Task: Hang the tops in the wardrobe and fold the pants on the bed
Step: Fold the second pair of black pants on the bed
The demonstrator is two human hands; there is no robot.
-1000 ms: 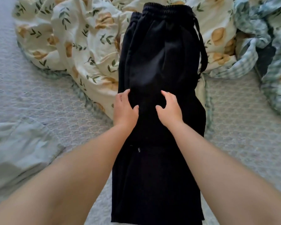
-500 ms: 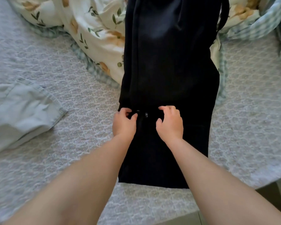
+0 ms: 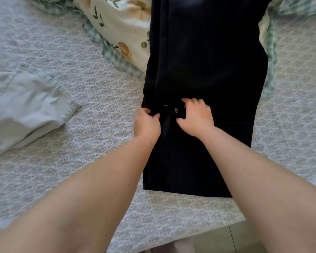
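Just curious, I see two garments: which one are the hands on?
The black pants, laid lengthwise mid-bed; the pale green garment lies untouched at left.

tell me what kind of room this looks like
Most likely a bedroom: the black pants lie spread on a bed with a quilted patterned cover, a floral duvet is bunched at the far side, and a pale garment lies to the left.

Arms reach forward, close together: left hand [image 3: 147, 123] pinching, right hand [image 3: 197, 117] curled.
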